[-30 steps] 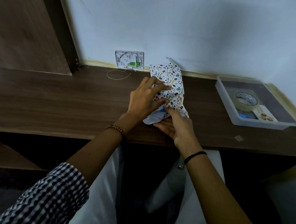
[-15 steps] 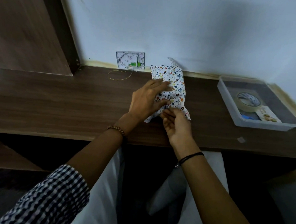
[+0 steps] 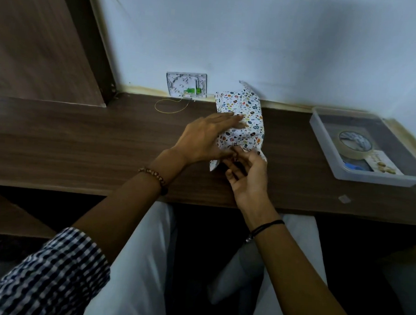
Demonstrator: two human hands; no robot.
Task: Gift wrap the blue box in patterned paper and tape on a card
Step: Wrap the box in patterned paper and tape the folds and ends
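A box covered in white patterned paper (image 3: 246, 120) lies on the dark wooden desk (image 3: 82, 146), its far end near the wall. No blue of the box shows. My left hand (image 3: 203, 137) lies flat on the paper's left side, fingers straight, pressing it down. My right hand (image 3: 247, 174) is at the near end of the parcel, its fingertips folding the loose paper flap against the box. A roll of tape (image 3: 354, 144) and a card (image 3: 380, 162) lie in the clear plastic tray (image 3: 323, 139) at the right.
A wall socket plate (image 3: 186, 87) sits behind the parcel, with a thin yellow wire loop (image 3: 172, 106) on the desk below it. A small piece of tape (image 3: 344, 199) sticks near the desk's front edge. A wooden panel (image 3: 39, 40) stands at the left.
My right hand has pushed the near flap up and in against the box; the white and blue gap seen earlier at the near end is now covered. My left hand stays pressing on top.
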